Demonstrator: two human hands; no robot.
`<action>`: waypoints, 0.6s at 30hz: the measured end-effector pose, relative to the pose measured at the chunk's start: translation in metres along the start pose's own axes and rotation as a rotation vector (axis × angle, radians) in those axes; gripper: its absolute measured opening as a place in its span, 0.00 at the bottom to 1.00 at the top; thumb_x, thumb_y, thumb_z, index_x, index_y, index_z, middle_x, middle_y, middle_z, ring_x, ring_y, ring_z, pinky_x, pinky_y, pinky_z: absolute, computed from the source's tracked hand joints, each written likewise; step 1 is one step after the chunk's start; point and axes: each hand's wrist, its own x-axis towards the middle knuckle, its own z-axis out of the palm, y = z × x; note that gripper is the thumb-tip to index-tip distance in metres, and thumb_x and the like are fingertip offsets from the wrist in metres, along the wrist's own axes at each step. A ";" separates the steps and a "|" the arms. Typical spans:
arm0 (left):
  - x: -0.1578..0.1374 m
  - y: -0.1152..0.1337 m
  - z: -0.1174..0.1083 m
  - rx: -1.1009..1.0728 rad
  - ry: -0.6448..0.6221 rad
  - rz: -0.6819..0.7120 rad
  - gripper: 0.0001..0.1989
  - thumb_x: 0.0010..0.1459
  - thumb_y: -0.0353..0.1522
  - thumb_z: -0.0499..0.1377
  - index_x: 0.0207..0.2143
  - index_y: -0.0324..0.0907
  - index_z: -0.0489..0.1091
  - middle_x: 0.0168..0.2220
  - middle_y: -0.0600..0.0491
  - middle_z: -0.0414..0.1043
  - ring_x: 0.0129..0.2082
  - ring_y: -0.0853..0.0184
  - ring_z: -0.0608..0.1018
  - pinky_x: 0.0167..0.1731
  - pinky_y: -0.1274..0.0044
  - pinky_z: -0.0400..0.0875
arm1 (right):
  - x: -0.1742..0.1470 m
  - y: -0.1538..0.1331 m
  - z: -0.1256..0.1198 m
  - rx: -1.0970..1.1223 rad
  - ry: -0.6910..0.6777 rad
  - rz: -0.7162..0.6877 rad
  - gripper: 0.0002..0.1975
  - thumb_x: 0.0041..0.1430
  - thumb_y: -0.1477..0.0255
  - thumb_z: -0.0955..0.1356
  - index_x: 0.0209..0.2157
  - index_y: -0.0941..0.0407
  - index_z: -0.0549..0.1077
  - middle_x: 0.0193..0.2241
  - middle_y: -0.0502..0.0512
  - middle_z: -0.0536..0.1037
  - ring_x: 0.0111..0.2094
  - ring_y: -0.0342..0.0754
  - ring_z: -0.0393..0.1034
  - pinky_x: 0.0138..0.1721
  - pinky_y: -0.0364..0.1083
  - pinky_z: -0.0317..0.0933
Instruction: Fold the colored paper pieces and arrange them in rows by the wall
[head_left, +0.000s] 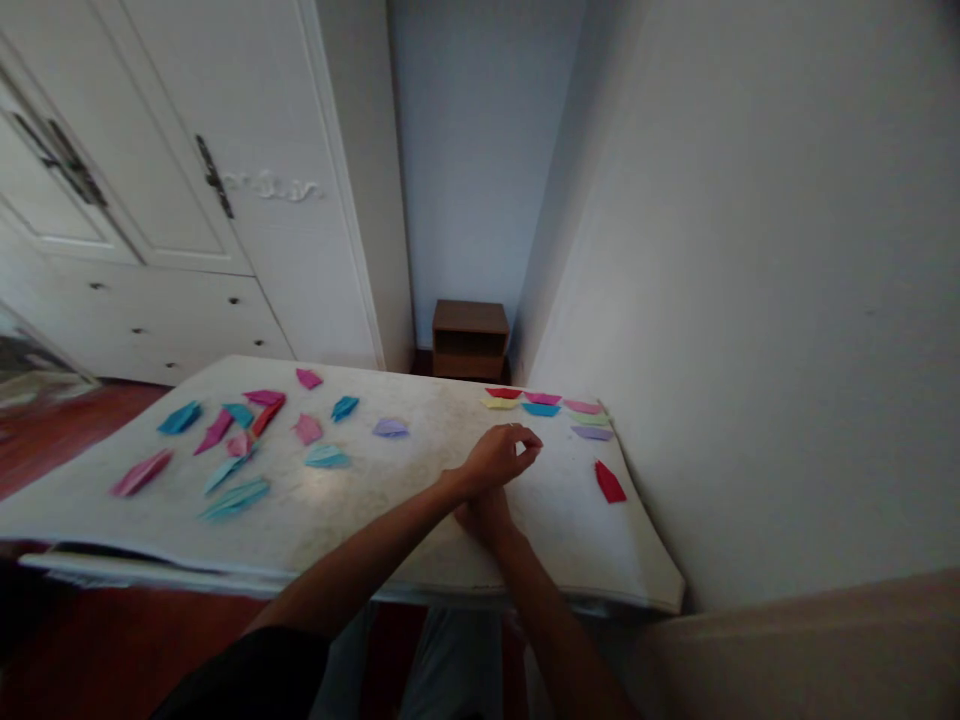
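My left hand (501, 458) crosses over my right wrist above the right half of the white table (420, 500). Its fingers curl toward the thumb, with a small gap inside the curve and no object showing there. A ring sits on one finger. My right hand (478, 508) lies below and behind it, largely covered, so its fingers are hidden. To the right lies a red folded paper piece (610, 482). Beyond the hands are a yellow folded paper piece (501, 404), a blue one (541, 410) and a purple one (592, 433), lying among others in short rows.
Several folded papers lie scattered on the left, among them a pink one (142, 472), a light blue one (236, 498) and a lilac one (391, 428). A wall (765, 300) borders the table's right side. Behind stand a white wardrobe (300, 260) and a brown cabinet (470, 318).
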 end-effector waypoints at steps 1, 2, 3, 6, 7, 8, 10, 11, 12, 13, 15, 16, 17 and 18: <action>-0.011 0.000 -0.008 -0.035 0.041 -0.020 0.08 0.55 0.30 0.58 0.35 0.41 0.77 0.33 0.52 0.78 0.27 0.71 0.74 0.34 0.79 0.70 | 0.000 -0.001 -0.002 -0.018 -0.008 0.020 0.22 0.49 0.80 0.65 0.48 0.61 0.72 0.44 0.64 0.77 0.46 0.58 0.70 0.47 0.52 0.62; -0.023 0.000 -0.016 -0.060 0.083 -0.050 0.08 0.54 0.30 0.59 0.35 0.41 0.77 0.32 0.52 0.78 0.26 0.71 0.74 0.32 0.79 0.69 | 0.001 -0.002 -0.004 -0.040 -0.027 0.041 0.21 0.48 0.81 0.65 0.47 0.61 0.73 0.43 0.64 0.77 0.45 0.58 0.70 0.46 0.51 0.63; -0.034 -0.001 -0.024 -0.081 0.128 -0.083 0.08 0.54 0.30 0.59 0.35 0.41 0.77 0.32 0.52 0.78 0.25 0.72 0.73 0.31 0.80 0.69 | 0.001 -0.003 -0.006 -0.056 -0.050 0.055 0.19 0.48 0.81 0.65 0.44 0.61 0.74 0.40 0.64 0.78 0.42 0.58 0.72 0.43 0.51 0.63; -0.070 -0.009 -0.050 -0.115 0.249 -0.192 0.08 0.54 0.30 0.58 0.35 0.40 0.77 0.31 0.53 0.77 0.23 0.73 0.72 0.28 0.81 0.67 | 0.002 -0.008 -0.013 -0.049 -0.092 0.042 0.10 0.53 0.79 0.64 0.33 0.58 0.77 0.30 0.60 0.79 0.33 0.54 0.73 0.37 0.48 0.63; -0.082 -0.013 -0.058 -0.114 0.278 -0.230 0.08 0.54 0.30 0.58 0.35 0.40 0.77 0.30 0.53 0.77 0.23 0.73 0.72 0.27 0.81 0.66 | 0.002 -0.010 -0.015 -0.034 -0.094 0.026 0.10 0.55 0.77 0.63 0.33 0.57 0.77 0.29 0.59 0.79 0.33 0.53 0.73 0.38 0.48 0.63; -0.094 -0.017 -0.065 -0.107 0.299 -0.266 0.08 0.54 0.30 0.58 0.35 0.40 0.77 0.29 0.53 0.77 0.23 0.73 0.72 0.26 0.81 0.66 | 0.002 -0.011 -0.017 -0.012 -0.093 0.010 0.11 0.57 0.76 0.63 0.34 0.56 0.77 0.31 0.58 0.80 0.35 0.52 0.74 0.39 0.48 0.63; -0.118 -0.028 -0.079 -0.083 0.323 -0.327 0.09 0.55 0.32 0.57 0.34 0.40 0.76 0.27 0.53 0.76 0.23 0.72 0.72 0.25 0.81 0.64 | 0.001 -0.012 -0.020 0.042 -0.089 -0.011 0.13 0.60 0.74 0.62 0.39 0.55 0.77 0.37 0.57 0.80 0.39 0.51 0.74 0.43 0.48 0.62; -0.130 -0.033 -0.085 -0.071 0.328 -0.348 0.10 0.55 0.32 0.57 0.34 0.39 0.76 0.26 0.53 0.75 0.23 0.72 0.71 0.25 0.81 0.64 | 0.000 -0.012 -0.020 0.068 -0.088 -0.012 0.14 0.61 0.73 0.61 0.41 0.55 0.77 0.40 0.56 0.80 0.41 0.51 0.74 0.44 0.49 0.62; -0.141 -0.038 -0.091 -0.061 0.333 -0.366 0.10 0.56 0.33 0.56 0.34 0.39 0.76 0.25 0.54 0.74 0.23 0.72 0.71 0.25 0.81 0.63 | 0.000 -0.012 -0.020 0.087 -0.089 -0.008 0.14 0.61 0.72 0.61 0.42 0.55 0.77 0.41 0.57 0.80 0.42 0.51 0.74 0.45 0.49 0.62; -0.152 -0.042 -0.096 -0.056 0.341 -0.381 0.10 0.56 0.34 0.56 0.34 0.39 0.76 0.24 0.54 0.74 0.23 0.72 0.71 0.24 0.81 0.63 | -0.001 -0.011 -0.020 0.101 -0.091 -0.002 0.15 0.61 0.70 0.61 0.41 0.56 0.77 0.41 0.57 0.80 0.43 0.51 0.74 0.46 0.50 0.62; -0.172 -0.050 -0.103 -0.065 0.366 -0.411 0.11 0.56 0.34 0.56 0.34 0.40 0.76 0.23 0.54 0.72 0.22 0.72 0.70 0.24 0.81 0.62 | -0.001 -0.010 -0.019 0.119 -0.090 0.013 0.16 0.61 0.68 0.60 0.41 0.56 0.78 0.41 0.58 0.80 0.43 0.52 0.74 0.47 0.51 0.62; -0.181 -0.053 -0.106 -0.083 0.385 -0.427 0.11 0.56 0.35 0.56 0.34 0.40 0.76 0.23 0.55 0.71 0.22 0.72 0.69 0.23 0.81 0.61 | -0.001 -0.010 -0.019 0.128 -0.087 0.023 0.16 0.61 0.67 0.60 0.41 0.56 0.78 0.41 0.58 0.80 0.43 0.52 0.74 0.47 0.51 0.63; -0.189 -0.055 -0.107 -0.113 0.407 -0.442 0.11 0.55 0.35 0.56 0.33 0.39 0.76 0.22 0.55 0.71 0.22 0.72 0.69 0.23 0.81 0.61 | -0.001 -0.009 -0.018 0.138 -0.084 0.037 0.17 0.61 0.66 0.61 0.40 0.56 0.78 0.41 0.58 0.80 0.43 0.53 0.74 0.47 0.51 0.63; -0.196 -0.057 -0.108 -0.156 0.429 -0.453 0.11 0.55 0.36 0.57 0.33 0.39 0.75 0.22 0.55 0.70 0.21 0.72 0.69 0.23 0.81 0.60 | -0.001 -0.009 -0.018 0.151 -0.082 0.054 0.17 0.60 0.65 0.61 0.40 0.55 0.78 0.41 0.58 0.80 0.43 0.53 0.74 0.47 0.51 0.63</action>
